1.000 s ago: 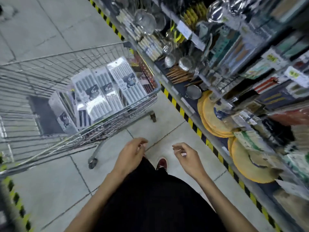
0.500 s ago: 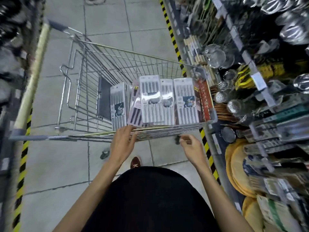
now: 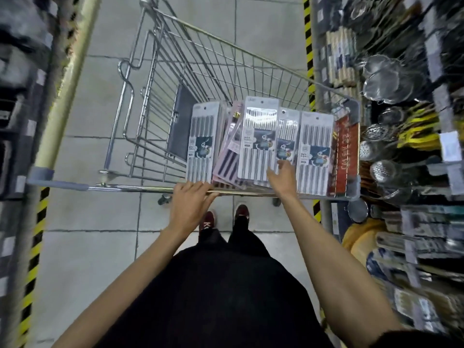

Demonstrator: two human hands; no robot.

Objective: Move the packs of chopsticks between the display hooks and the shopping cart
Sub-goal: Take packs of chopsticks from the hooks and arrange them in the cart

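The right hand [image 3: 282,175] grips nothing yet. Its fingers are stretched out, with the tips at the lower face of the packs of chopsticks [image 3: 259,141] standing in the shopping cart [image 3: 251,54], about where the tallest front pack overlaps the one behind. The left hand [image 3: 192,204] rests on the cart's near rail, fingers laid fairly straight along it rather than wrapped round.

A row of packs leans upright against the near end of the basket (grey ones, some pink packs [image 3: 229,151], a red pack [image 3: 345,156] at the far right), so the cart is well stocked. Judging by the reach, one is about to be lifted out for the display. The hooks are hard to pick out in the blurred shelving [image 3: 426,234] on the right, and how many packs hang there cannot be told.
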